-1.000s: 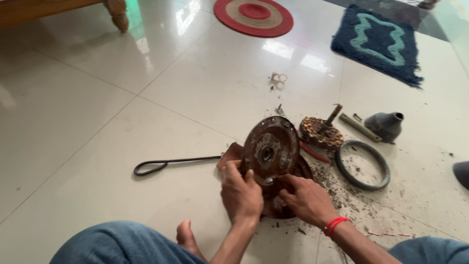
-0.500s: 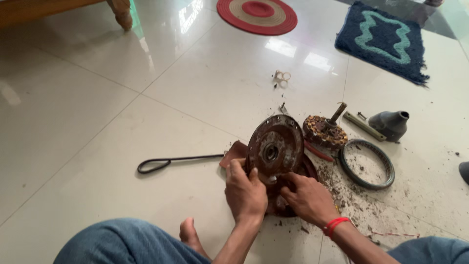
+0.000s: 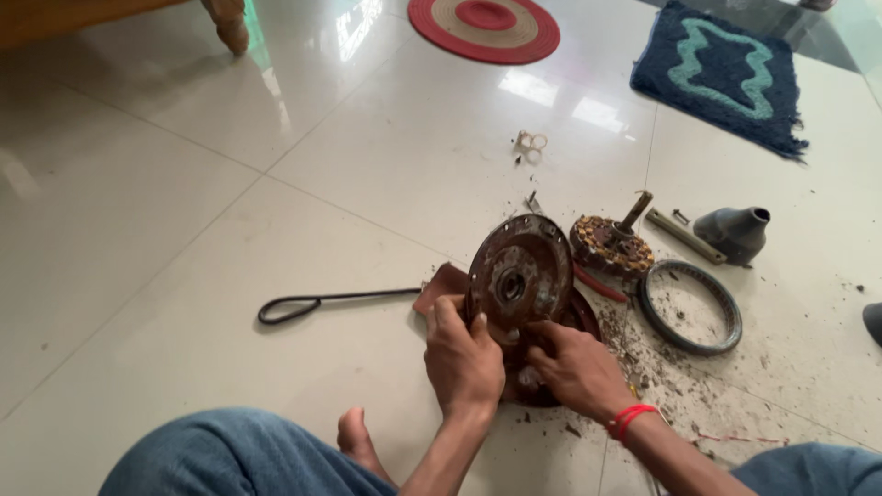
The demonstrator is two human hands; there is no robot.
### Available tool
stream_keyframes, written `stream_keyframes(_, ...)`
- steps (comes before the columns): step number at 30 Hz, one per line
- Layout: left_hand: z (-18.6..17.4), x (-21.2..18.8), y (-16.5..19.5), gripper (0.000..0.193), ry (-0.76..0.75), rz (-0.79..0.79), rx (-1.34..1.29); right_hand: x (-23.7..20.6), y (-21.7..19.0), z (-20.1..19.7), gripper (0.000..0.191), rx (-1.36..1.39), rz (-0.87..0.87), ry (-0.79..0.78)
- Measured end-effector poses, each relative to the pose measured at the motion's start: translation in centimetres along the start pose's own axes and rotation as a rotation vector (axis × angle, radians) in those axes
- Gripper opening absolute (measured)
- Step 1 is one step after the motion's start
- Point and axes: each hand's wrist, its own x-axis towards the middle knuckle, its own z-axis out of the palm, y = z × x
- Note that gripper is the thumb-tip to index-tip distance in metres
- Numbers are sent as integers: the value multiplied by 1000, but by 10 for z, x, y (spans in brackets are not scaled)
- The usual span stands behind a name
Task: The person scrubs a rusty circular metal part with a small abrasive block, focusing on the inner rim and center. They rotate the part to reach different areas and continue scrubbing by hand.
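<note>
I sit on a tiled floor with a rusty round motor cover (image 3: 519,276) tilted up on its edge in front of me. My left hand (image 3: 462,356) grips its lower left rim. My right hand (image 3: 576,366), with a red thread on the wrist, holds the lower right rim, fingers curled under it. A second dark round housing half (image 3: 581,317) lies beneath and behind the cover, mostly hidden by it and my hands.
A copper-wound stator with a shaft (image 3: 611,243), a grey metal ring (image 3: 689,306), a metal bar (image 3: 684,235) and a grey cone-shaped cap (image 3: 735,233) lie to the right. A looped black rod (image 3: 333,299) lies left. Dirt bits litter the floor. Mats lie farther back.
The view has shifted slightly. Both hands stay on the tilted cover; the right hand has moved a little further under its lower rim.
</note>
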Motion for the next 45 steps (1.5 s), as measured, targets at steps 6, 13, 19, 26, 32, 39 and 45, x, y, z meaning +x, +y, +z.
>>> stream_keyframes(6, 1, 2, 1, 24, -61, -91, -32, -1, -2, 1, 45, 34, -153, 78)
stream_keyframes(13, 1, 0, -2, 22, 25, -13, -22, 2, -4, 0, 46, -74, -12, -72)
stream_keyframes(19, 2, 3, 1, 22, 41, 33, -19, 0, -6, -5, 40, -17, -235, 40)
stream_keyframes(26, 0, 5, 5, 26, -58, -164, -70, 5, -7, -3, 40, -88, 9, -69)
stream_keyframes(32, -5, 1, 9, 20, 26, 2, -2, 5, 5, -2, 43, 18, -221, 13)
stream_keyframes(39, -2, 6, 3, 20, 112, 76, -12, 3, -7, -1, 35, -77, -252, 10)
stream_keyframes(45, -2, 6, 5, 22, 22, 26, 15, 1, -9, -4, 39, -82, -178, 89)
